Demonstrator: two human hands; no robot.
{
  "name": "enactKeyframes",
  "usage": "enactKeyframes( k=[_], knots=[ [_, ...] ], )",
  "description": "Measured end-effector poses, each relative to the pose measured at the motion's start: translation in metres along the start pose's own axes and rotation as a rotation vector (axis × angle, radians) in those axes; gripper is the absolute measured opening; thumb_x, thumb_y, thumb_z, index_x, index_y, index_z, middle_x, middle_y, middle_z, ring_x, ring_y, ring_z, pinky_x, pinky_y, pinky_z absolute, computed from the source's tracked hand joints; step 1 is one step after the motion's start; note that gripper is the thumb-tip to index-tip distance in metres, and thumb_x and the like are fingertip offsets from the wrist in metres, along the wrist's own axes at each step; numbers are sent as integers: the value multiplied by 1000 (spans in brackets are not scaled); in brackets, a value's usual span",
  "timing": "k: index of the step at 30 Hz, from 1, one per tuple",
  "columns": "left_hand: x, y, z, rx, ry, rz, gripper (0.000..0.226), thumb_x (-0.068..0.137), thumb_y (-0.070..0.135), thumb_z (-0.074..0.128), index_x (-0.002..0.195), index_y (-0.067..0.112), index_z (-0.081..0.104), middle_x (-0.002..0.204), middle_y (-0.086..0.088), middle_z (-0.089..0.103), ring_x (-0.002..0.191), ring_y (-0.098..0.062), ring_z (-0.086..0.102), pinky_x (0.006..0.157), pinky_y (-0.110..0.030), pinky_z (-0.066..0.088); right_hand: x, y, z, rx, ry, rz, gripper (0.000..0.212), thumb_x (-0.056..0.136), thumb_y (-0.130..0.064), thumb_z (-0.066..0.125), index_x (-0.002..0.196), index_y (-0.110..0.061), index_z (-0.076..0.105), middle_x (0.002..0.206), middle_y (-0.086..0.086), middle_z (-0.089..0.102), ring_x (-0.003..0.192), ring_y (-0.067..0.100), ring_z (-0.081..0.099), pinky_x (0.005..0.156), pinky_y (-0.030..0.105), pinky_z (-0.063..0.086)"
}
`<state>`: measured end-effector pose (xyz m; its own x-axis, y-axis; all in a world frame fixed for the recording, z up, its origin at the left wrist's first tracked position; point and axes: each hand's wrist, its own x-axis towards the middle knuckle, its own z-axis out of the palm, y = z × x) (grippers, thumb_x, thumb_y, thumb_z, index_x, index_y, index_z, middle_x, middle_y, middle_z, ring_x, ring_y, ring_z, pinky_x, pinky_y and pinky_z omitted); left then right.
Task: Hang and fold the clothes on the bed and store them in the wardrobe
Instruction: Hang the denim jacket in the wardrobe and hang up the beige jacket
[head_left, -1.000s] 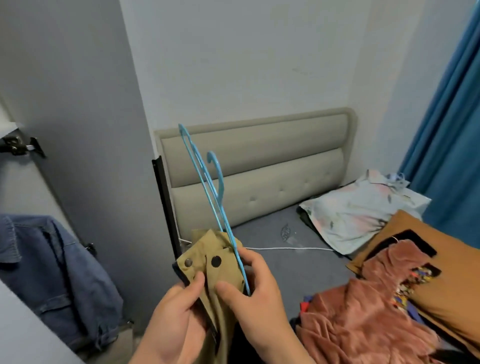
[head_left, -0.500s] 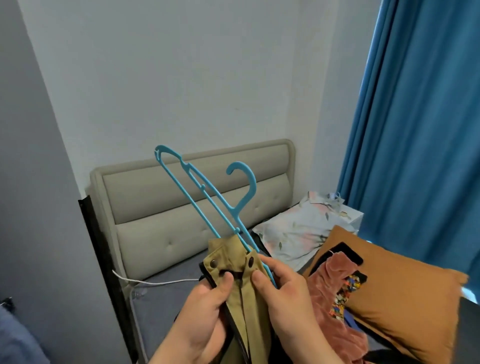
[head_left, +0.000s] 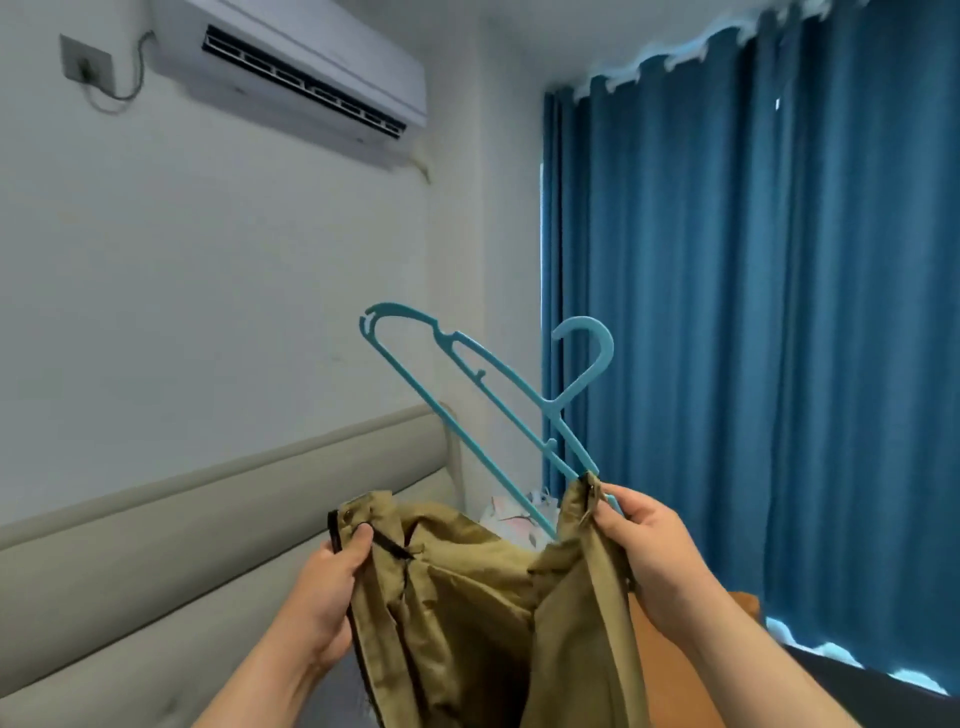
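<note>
I hold a khaki garment (head_left: 467, 597) with snap buttons up in front of me, its opening spread between both hands. My left hand (head_left: 324, 592) pinches its left edge near a metal snap. My right hand (head_left: 644, 551) grips the right edge together with one end of a light blue plastic hanger (head_left: 478, 400). The hanger sticks up and to the left, tilted, with its hook at the upper right. The garment's lower part runs out of the frame.
A padded beige headboard (head_left: 208, 519) runs along the wall at the left. Blue curtains (head_left: 753, 312) cover the right side. An air conditioner (head_left: 296, 67) hangs high on the wall. An orange pillow (head_left: 670, 670) and a pale floral cloth (head_left: 511, 512) show behind the garment.
My view has swung up and to the right, away from the wardrobe. My hands have moved apart and pulled the garment's opening wide; before they pinched it closed together.
</note>
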<state>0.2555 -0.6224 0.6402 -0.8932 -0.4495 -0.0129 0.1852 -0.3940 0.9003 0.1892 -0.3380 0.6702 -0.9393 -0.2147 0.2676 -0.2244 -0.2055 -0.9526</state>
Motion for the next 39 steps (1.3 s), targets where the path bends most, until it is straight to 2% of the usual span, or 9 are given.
enactKeyframes(
  k=[4,7,11,19,23,27,29,35,39],
  knots=[
    [46,34,-18,-40,80,18,31,98,21,54,113,-5,59,89,-24,71,77,-33,70,64,-48,59,23,-23,-29,48,82,-9,21,97,-11,55,100,-16,75,84,13,74,65,20,69,58,31,56],
    [70,63,-27,-77,97,49,28,99,25,52,112,1,58,84,-18,72,80,-31,67,56,-43,58,32,-29,-45,13,119,-8,22,97,-9,53,104,-12,73,81,14,72,65,22,66,67,34,54],
    [88,90,-14,-51,32,71,32,99,31,53,113,3,60,107,-21,68,96,-34,66,73,-44,54,31,-37,-52,-65,62,15,28,96,-5,50,101,-14,76,83,13,71,70,22,66,71,36,54],
    [98,131,8,-32,-19,133,33,101,27,49,113,-1,59,97,-19,70,83,-29,68,68,-39,55,10,-86,-45,-281,-85,57,35,88,10,43,99,-2,74,74,13,64,61,19,58,54,25,48],
    [99,161,8,48,-90,174,33,100,28,51,112,-2,59,88,-18,69,82,-31,67,72,-41,55,4,-117,-44,-538,-148,71,38,82,13,45,93,-4,77,75,14,67,64,18,59,57,24,49],
    [85,180,18,109,-204,236,34,99,29,52,111,-2,61,90,-19,68,85,-33,67,79,-47,56,1,-138,-30,-654,-141,63,30,67,-7,60,92,-8,78,73,11,68,62,15,60,58,23,48],
    [70,184,27,133,-290,268,34,100,31,51,107,0,63,89,-18,69,84,-32,68,75,-43,58,2,-144,-23,-655,-100,26,26,77,0,59,91,-9,78,74,13,69,63,17,60,60,25,49],
    [28,163,58,505,-459,477,26,100,33,49,100,14,67,91,-8,74,89,-26,70,82,-42,57,0,-149,-13,-554,-8,-69,28,82,9,55,84,-6,78,77,16,68,65,18,59,56,21,48],
    [25,146,69,996,-542,771,18,99,38,48,90,32,62,87,13,69,83,-4,64,79,-29,51,-4,-149,-17,-526,-7,-83,28,89,5,55,85,-8,79,83,15,69,72,19,58,61,23,46]
  ],
)
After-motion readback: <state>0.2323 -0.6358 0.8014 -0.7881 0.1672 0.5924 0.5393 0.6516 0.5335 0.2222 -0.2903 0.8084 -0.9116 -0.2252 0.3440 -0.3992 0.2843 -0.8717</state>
